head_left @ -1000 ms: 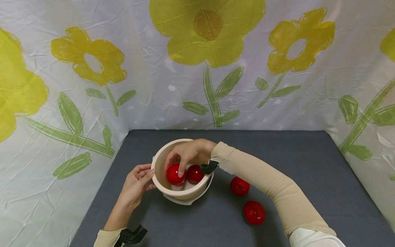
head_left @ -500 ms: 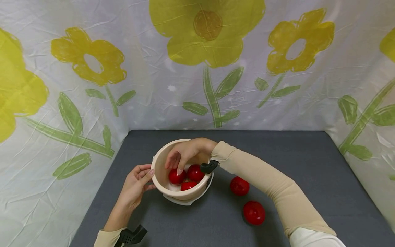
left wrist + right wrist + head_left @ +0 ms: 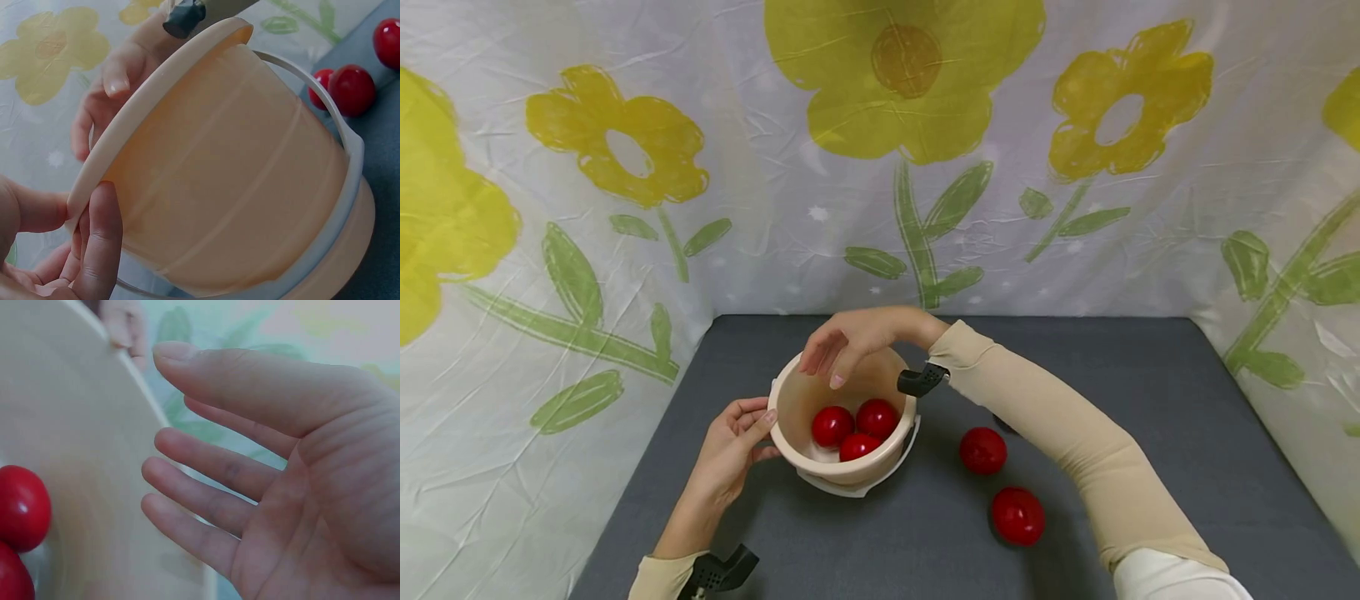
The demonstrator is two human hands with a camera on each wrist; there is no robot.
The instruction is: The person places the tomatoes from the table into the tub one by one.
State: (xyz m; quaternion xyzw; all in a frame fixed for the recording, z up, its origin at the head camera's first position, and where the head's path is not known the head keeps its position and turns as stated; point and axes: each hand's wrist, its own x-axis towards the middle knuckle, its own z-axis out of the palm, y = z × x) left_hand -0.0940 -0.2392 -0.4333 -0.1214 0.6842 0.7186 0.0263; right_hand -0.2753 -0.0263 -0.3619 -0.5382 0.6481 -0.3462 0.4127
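A cream bucket (image 3: 847, 478) stands tilted on the table, its white handle (image 3: 359, 150) hanging down along the side. Three shiny red apples (image 3: 832, 427) lie together at its bottom. My left hand (image 3: 730, 450) pinches the rim on the left, thumb above and fingers beneath. Over the bucket's far rim hovers my right hand (image 3: 861, 337), its fingers loosely extended with nothing in them. The right wrist view shows its palm (image 3: 281, 550) bare and two apples (image 3: 22, 509) below.
Right of the bucket, two more apples (image 3: 982, 451) are on the dark grey table (image 3: 910, 550); the left wrist view shows a third apple (image 3: 387, 44) there. A flower-printed curtain (image 3: 760, 233) hangs behind and along both sides.
My right hand has let go of an apple inside the bucket and risen up toward the far rim. The apples have settled, three now showing. My left hand stays at the rim.
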